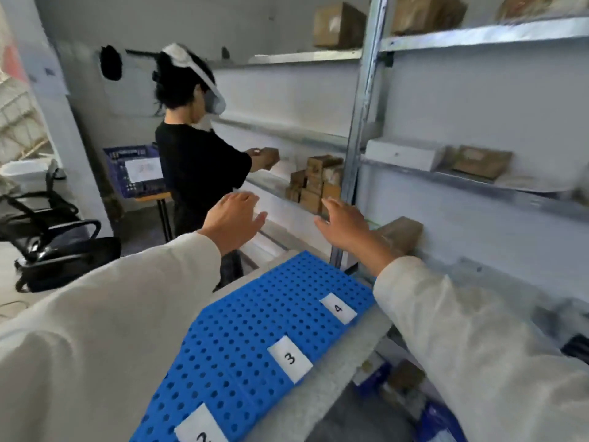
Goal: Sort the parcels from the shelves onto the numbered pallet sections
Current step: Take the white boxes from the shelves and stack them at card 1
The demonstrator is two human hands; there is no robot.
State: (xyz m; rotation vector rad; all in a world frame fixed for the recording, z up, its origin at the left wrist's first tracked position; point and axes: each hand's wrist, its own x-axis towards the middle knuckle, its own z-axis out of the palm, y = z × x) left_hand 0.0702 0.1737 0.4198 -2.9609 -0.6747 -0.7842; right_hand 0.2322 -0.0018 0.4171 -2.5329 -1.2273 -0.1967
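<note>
A blue perforated pallet [242, 339] lies below me, with white labels 2 [200, 429], 3 [289, 358] and 4 [338, 308] along its right edge; nothing rests on it. My left hand [232, 218] and my right hand [347, 228] are both raised above the pallet's far end, fingers spread, holding nothing. Just past my right hand a brown parcel [401, 232] sits on a low shelf. A stack of small brown boxes [315, 183] stands on the shelf beyond my hands. A white box [403, 153] and a flat brown parcel [481, 161] lie on the right-hand shelf.
Another person in black [197, 167], wearing a headset, stands at the shelf ahead and holds a brown parcel [266, 156]. Metal shelf uprights [360, 132] rise on the right. Black office chairs [54, 237] are on the left. A blue crate [134, 170] sits on a small table behind.
</note>
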